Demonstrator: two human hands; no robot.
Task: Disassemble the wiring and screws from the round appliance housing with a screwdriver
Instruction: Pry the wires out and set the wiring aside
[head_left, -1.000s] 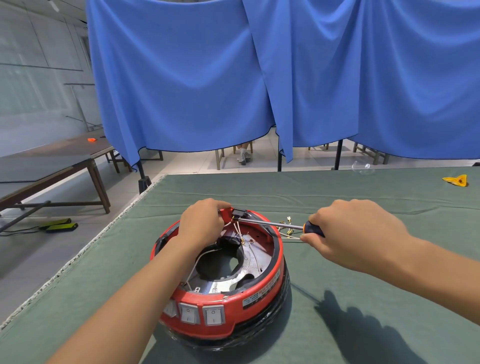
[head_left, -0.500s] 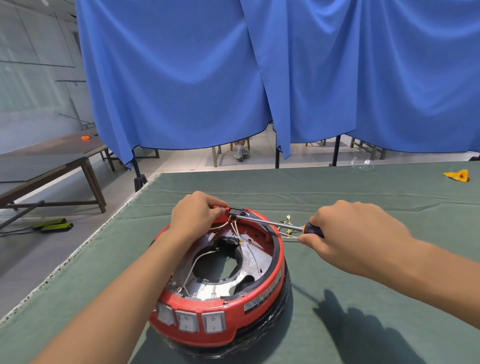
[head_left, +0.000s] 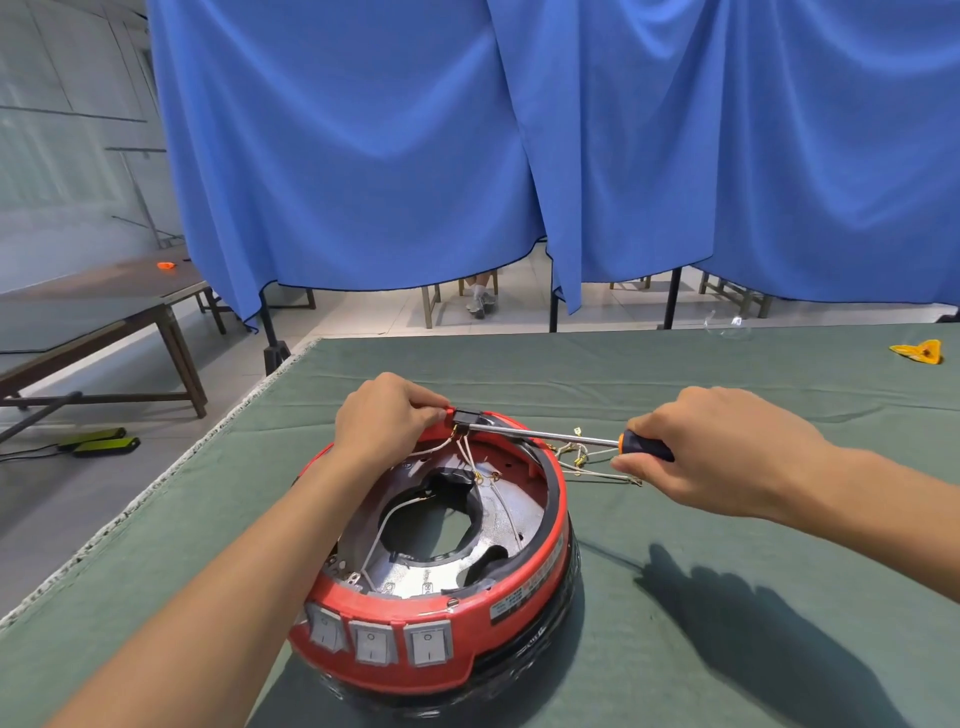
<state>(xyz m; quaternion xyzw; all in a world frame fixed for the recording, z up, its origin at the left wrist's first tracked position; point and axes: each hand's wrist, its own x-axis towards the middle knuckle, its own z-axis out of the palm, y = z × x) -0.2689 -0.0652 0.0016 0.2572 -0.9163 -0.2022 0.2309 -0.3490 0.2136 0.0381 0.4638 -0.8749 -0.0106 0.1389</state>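
A round red appliance housing (head_left: 524, 603) lies open side up on the green table cloth (head_left: 727, 649), with three grey rocker switches on its near wall. White wires (head_left: 470, 452) run across its metal inner plate. My left hand (head_left: 387, 421) pinches a small black part (head_left: 467, 417) at the far rim. My right hand (head_left: 722, 449) grips the orange and black handle of a screwdriver (head_left: 545, 435), whose shaft lies nearly level and whose tip meets that black part.
Loose wires with brass terminals (head_left: 582, 457) lie on the cloth right of the housing. A yellow object (head_left: 919, 351) and a clear piece (head_left: 727, 325) sit at the far right. Blue curtains (head_left: 519, 156) hang behind; the table's left edge (head_left: 156, 478) drops to the floor.
The view has drifted slightly. Both hands keep their grips, and the screwdriver tip stays at the black part on the far rim.
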